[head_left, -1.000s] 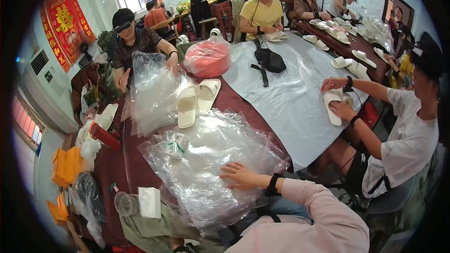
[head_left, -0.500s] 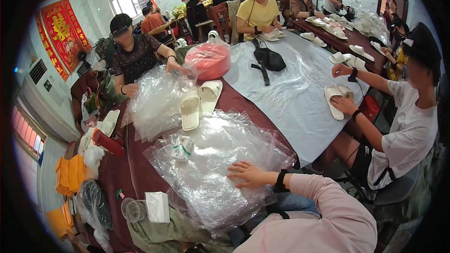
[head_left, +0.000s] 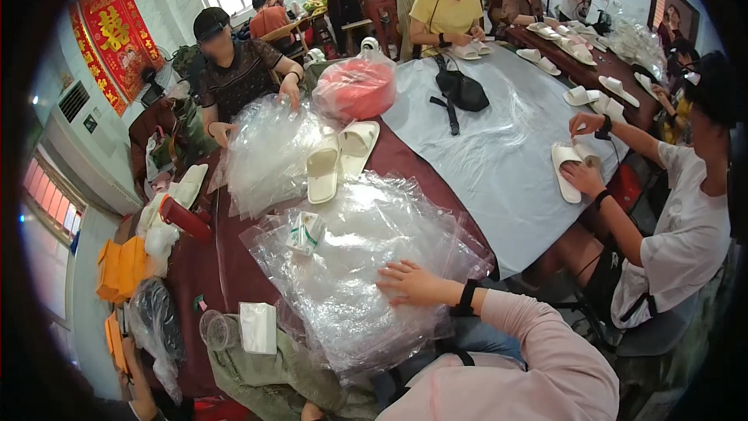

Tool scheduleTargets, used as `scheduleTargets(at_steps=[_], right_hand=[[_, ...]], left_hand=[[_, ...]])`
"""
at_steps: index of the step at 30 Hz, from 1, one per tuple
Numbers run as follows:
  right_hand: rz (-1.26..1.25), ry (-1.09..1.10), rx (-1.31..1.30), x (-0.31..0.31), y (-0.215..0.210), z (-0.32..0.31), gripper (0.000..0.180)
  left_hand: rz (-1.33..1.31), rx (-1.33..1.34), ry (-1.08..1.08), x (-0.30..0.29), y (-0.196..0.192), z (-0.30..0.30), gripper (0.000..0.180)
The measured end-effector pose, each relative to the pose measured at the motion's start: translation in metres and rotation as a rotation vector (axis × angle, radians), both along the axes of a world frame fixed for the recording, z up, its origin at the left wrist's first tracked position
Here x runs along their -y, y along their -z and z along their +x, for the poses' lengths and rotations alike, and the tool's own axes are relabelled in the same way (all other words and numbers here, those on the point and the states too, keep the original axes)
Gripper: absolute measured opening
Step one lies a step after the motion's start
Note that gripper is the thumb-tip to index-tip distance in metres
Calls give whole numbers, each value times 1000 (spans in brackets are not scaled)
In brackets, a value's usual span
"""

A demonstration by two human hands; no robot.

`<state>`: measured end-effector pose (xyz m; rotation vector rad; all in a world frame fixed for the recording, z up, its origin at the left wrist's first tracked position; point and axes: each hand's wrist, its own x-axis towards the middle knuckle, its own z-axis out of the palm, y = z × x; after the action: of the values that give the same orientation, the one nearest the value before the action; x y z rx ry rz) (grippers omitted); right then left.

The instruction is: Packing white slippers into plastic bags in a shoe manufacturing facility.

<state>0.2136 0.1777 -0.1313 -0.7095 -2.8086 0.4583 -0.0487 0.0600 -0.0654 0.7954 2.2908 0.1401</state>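
Note:
My right hand [head_left: 403,284], in a pink sleeve with a black wristband, lies palm down with fingers spread on a loose stack of clear plastic bags [head_left: 366,249]. It holds nothing. A small patch of skin at the lower edge, beside green cloth, may be my left hand [head_left: 312,412]; its fingers do not show. On the bags' far left part rests a small white and green tissue packet [head_left: 305,232]. Beyond the stack sit two cream slippers [head_left: 324,174], side by side, one strap turned toward me.
Across the table a person [head_left: 238,70] handles more clear bags [head_left: 269,156]. To the right, another person works on a white slipper [head_left: 566,179] over a pale sheet [head_left: 506,218]. A red bottle [head_left: 185,217], white tissue pack [head_left: 258,327] and clear cup [head_left: 221,330] stand left.
The view has shifted slightly. My right hand stays flat on the bags. Across from me, the person's hand has lifted a little from the bags. More of a forearm shows at lower left.

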Motion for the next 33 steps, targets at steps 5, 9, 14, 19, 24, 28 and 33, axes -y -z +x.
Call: scheduleTargets(at_steps=[5, 9, 14, 19, 24, 28, 33], right_hand=[[-26, 19, -46, -1, -15, 7, 54], [-24, 25, -22, -2, -18, 6, 54], [-39, 50, -65, 0, -13, 17, 53], [-28, 16, -74, -6, -8, 23, 55], [1, 16, -27, -10, -5, 31, 56], [1, 57, -11, -5, -1, 35, 56], [27, 97, -43, 4, 4, 35, 58]], left_hand=[[-133, -156, 108, 138, 44, -76, 34], [-247, -266, 128, 158, 10, -79, 35], [425, -440, 159, 96, -50, -8, 30], [809, -429, 525, 36, -5, 19, 42], [655, -526, 590, 4, 40, 20, 64], [508, -570, 559, 1, 53, 33, 66], [619, -516, 538, 8, 62, 31, 68]])
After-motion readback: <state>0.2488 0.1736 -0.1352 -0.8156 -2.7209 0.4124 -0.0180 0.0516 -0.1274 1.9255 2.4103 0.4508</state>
